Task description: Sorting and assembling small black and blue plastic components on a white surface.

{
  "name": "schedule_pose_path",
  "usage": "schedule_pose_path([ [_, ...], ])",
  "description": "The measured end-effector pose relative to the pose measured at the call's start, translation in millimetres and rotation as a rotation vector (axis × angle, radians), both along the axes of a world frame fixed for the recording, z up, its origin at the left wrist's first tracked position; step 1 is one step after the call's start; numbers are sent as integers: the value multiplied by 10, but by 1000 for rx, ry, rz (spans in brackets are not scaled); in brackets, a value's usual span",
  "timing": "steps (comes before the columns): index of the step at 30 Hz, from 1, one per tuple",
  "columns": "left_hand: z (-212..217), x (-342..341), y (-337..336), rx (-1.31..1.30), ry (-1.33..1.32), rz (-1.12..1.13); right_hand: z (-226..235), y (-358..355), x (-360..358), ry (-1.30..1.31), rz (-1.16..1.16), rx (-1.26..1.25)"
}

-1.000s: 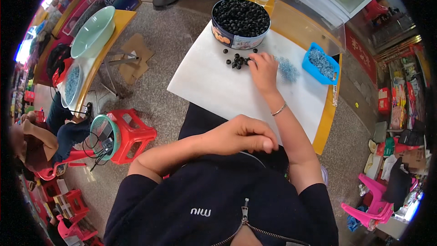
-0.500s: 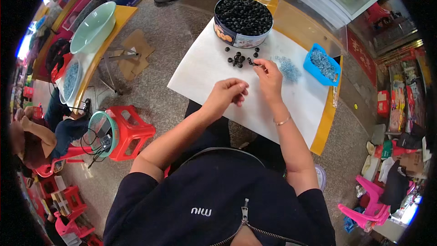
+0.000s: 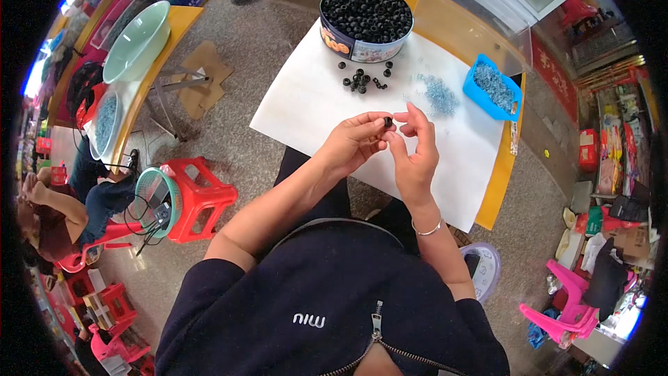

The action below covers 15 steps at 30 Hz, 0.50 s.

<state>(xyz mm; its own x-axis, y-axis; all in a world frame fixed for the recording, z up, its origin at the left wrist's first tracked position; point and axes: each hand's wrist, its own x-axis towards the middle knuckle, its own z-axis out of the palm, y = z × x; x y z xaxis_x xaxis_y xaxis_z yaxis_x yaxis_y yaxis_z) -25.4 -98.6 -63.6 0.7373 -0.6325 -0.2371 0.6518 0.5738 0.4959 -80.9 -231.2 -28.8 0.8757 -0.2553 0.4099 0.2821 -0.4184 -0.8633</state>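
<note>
My left hand (image 3: pixel 353 145) pinches a small round black bead-like piece (image 3: pixel 387 122) between thumb and fingertips, over the near part of the white sheet (image 3: pixel 306 108). Close beside it, my right hand (image 3: pixel 416 157) has its thumb and forefinger apart around the piece; I make out nothing held in it. Beyond the hands, several loose black pieces (image 3: pixel 360 81) lie in a small group. To their right is a scattered patch of tiny pale-blue bits (image 3: pixel 438 94).
A round printed tin (image 3: pixel 365 51) heaped with black pieces stands at the far side. A blue plastic basket (image 3: pixel 480 101) of pale-blue bits sits at the right. Left of the table are a red stool (image 3: pixel 202 195) and a green basin (image 3: pixel 139 45) on another table.
My right hand has drawn back toward me from the loose black pieces. My left hand has moved right to meet it and now holds a black piece.
</note>
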Motion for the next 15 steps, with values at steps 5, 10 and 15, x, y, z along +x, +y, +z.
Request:
schedule_pose_path([
  [5,19,-94,-12,-64,77,-31,-104,-353,-142,-8,-136,-65],
  [10,-60,-143,29,-21,82,-31,-315,-1031,-264,132,-427,-134],
  [15,-110,-169,-9,28,83,-60,-570,-1305,-257,262,-443,-318],
])
